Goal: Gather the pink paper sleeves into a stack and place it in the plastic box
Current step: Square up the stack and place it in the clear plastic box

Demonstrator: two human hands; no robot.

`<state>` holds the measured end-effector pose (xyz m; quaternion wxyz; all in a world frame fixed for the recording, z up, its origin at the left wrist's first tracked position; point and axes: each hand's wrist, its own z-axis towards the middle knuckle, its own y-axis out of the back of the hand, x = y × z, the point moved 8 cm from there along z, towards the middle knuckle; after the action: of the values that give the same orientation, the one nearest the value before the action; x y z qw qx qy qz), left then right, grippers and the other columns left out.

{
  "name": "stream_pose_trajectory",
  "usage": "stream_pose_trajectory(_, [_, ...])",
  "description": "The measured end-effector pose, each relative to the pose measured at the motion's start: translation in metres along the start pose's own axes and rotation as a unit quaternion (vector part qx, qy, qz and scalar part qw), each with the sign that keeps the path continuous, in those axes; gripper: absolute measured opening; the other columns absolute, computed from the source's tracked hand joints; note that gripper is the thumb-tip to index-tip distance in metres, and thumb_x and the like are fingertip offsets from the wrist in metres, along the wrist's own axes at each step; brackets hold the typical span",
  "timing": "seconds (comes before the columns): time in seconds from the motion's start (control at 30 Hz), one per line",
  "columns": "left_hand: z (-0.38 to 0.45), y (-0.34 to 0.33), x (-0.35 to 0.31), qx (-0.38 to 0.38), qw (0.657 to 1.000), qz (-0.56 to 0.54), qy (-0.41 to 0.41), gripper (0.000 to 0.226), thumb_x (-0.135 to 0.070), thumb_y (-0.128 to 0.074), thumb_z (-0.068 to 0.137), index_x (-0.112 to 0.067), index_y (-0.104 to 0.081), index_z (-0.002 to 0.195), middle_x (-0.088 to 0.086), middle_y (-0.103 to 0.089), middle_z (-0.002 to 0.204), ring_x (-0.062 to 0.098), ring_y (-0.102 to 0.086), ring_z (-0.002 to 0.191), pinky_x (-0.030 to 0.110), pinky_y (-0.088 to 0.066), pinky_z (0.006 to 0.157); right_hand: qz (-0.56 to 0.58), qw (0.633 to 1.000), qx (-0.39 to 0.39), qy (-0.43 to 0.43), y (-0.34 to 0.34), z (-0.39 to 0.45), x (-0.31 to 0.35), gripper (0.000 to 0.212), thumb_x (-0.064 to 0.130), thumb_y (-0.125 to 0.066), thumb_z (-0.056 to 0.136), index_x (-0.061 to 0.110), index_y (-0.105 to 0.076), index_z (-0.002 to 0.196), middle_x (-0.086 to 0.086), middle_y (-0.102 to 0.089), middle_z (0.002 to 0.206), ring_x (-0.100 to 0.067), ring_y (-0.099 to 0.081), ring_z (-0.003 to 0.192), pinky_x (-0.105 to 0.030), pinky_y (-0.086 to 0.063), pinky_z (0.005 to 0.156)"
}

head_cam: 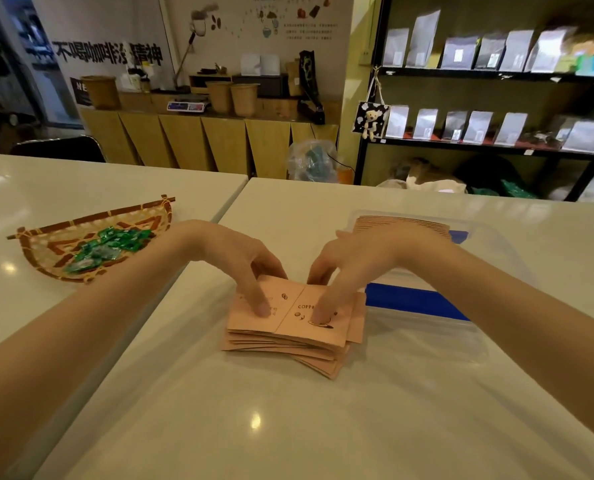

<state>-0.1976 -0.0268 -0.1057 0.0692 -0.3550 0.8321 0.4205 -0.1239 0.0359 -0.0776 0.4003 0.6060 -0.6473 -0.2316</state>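
A loose stack of pink paper sleeves (288,336) lies on the white table in front of me, its lower sheets fanned out to the right. My left hand (240,265) grips the stack's left part, thumb on top and fingers behind. My right hand (344,268) presses fingers on the top sleeve's right half. To the right stands the clear plastic box (496,251), with another row of pink sleeves (403,225) in its far end. Its clear lid with blue clips (427,327) lies flat in front of the box.
A woven bamboo tray (46,251) with green wrapped candies (108,245) sits on the left table. A seam (184,271) separates the two white tables. Beyond the tables are a wooden counter and dark shelves with bags.
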Motion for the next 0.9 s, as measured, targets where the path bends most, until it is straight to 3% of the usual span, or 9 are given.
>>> stream_pose_trajectory(0.1, [0.005, 0.0, -0.003, 0.025, 0.999, 0.019, 0.007, 0.064, -0.046, -0.074, 0.057, -0.029, -0.051, 0.115, -0.013, -0.062, 0.11, 0.004, -0.056, 0.1, 0.014, -0.047, 0.082, -0.012, 1.0, 0.026, -0.002, -0.003, 0.005, 0.002, 0.053, 0.052, -0.056, 0.077, 0.018, -0.055, 0.117, 0.006, -0.06, 0.115, -0.013, -0.055, 0.104, -0.028, -0.033, 0.096])
stream_pose_trajectory(0.33, [0.009, -0.003, -0.009, 0.053, 0.998, 0.026, 0.029, 0.056, -0.038, -0.078, 0.055, -0.022, -0.058, 0.105, -0.009, -0.068, 0.102, 0.002, -0.063, 0.086, 0.01, -0.047, 0.067, 0.011, 0.999, 0.03, -0.001, -0.004, 0.007, 0.006, 0.044, 0.048, -0.059, 0.077, 0.018, -0.058, 0.109, 0.013, -0.062, 0.096, -0.002, -0.058, 0.077, -0.009, -0.042, 0.059])
stream_pose_trajectory(0.4, [0.006, -0.004, -0.011, 0.054, 0.998, 0.028, 0.032, 0.054, -0.038, -0.079, 0.053, -0.023, -0.06, 0.101, -0.01, -0.069, 0.098, 0.0, -0.063, 0.083, 0.008, -0.046, 0.065, 0.021, 0.999, 0.032, -0.006, -0.006, 0.003, 0.007, 0.037, 0.049, -0.06, 0.076, 0.022, -0.058, 0.102, 0.015, -0.061, 0.091, -0.004, -0.059, 0.079, -0.012, -0.043, 0.068])
stream_pose_trajectory(0.5, [-0.001, -0.01, -0.013, 0.039, 0.999, 0.023, 0.028, 0.056, -0.035, -0.081, 0.052, -0.023, -0.056, 0.101, -0.009, -0.068, 0.099, 0.001, -0.063, 0.081, 0.01, -0.047, 0.064, 0.005, 1.0, 0.021, -0.012, -0.011, -0.004, 0.007, 0.04, 0.058, -0.056, 0.073, 0.028, -0.058, 0.099, 0.016, -0.063, 0.094, -0.009, -0.057, 0.099, -0.034, -0.029, 0.104])
stream_pose_trajectory(0.6, [-0.014, -0.015, -0.016, 0.0, 1.0, 0.006, 0.008, 0.056, -0.033, -0.082, 0.053, -0.024, -0.051, 0.098, -0.009, -0.067, 0.098, 0.004, -0.064, 0.081, 0.015, -0.051, 0.065, -0.018, 1.0, -0.025, 0.007, -0.017, -0.013, 0.009, 0.051, 0.066, -0.051, 0.071, 0.031, -0.058, 0.106, 0.016, -0.064, 0.098, -0.01, -0.05, 0.109, -0.037, -0.001, 0.109])
stream_pose_trajectory(0.7, [-0.03, -0.019, -0.027, -0.058, 0.998, 0.005, -0.019, 0.051, -0.034, -0.083, 0.053, -0.031, -0.047, 0.089, -0.012, -0.064, 0.095, 0.005, -0.063, 0.082, 0.016, -0.051, 0.062, 0.002, 0.993, -0.114, 0.027, -0.02, -0.028, 0.014, 0.052, 0.067, -0.054, 0.067, 0.029, -0.057, 0.103, 0.013, -0.067, 0.096, -0.004, -0.053, 0.09, -0.01, -0.016, 0.089])
stream_pose_trajectory(0.73, [-0.035, -0.018, -0.031, -0.082, 0.996, 0.006, -0.028, 0.052, -0.037, -0.082, 0.052, -0.033, -0.045, 0.087, -0.013, -0.062, 0.094, 0.005, -0.062, 0.082, 0.015, -0.051, 0.061, 0.002, 0.988, -0.149, 0.03, -0.018, -0.034, 0.014, 0.053, 0.068, -0.056, 0.065, 0.029, -0.056, 0.102, 0.012, -0.066, 0.094, -0.004, -0.051, 0.087, -0.009, -0.021, 0.077])
stream_pose_trajectory(0.83, [-0.047, -0.014, -0.047, -0.185, 0.981, 0.027, -0.048, 0.055, -0.044, -0.08, 0.05, -0.037, -0.041, 0.088, -0.015, -0.057, 0.096, 0.005, -0.058, 0.085, 0.016, -0.052, 0.064, -0.012, 0.971, -0.24, 0.015, -0.016, -0.054, 0.007, 0.051, 0.068, -0.058, 0.061, 0.035, -0.05, 0.1, 0.017, -0.056, 0.087, -0.008, -0.038, 0.086, -0.021, -0.024, 0.066])
stream_pose_trajectory(0.9, [-0.052, -0.012, -0.058, -0.267, 0.961, 0.023, -0.071, 0.058, -0.047, -0.079, 0.049, -0.038, -0.04, 0.09, -0.017, -0.055, 0.095, 0.003, -0.056, 0.085, 0.015, -0.051, 0.065, -0.014, 0.956, -0.295, -0.004, -0.017, -0.071, -0.003, 0.051, 0.066, -0.06, 0.061, 0.038, -0.048, 0.103, 0.014, -0.053, 0.091, -0.011, -0.033, 0.093, -0.028, -0.025, 0.073])
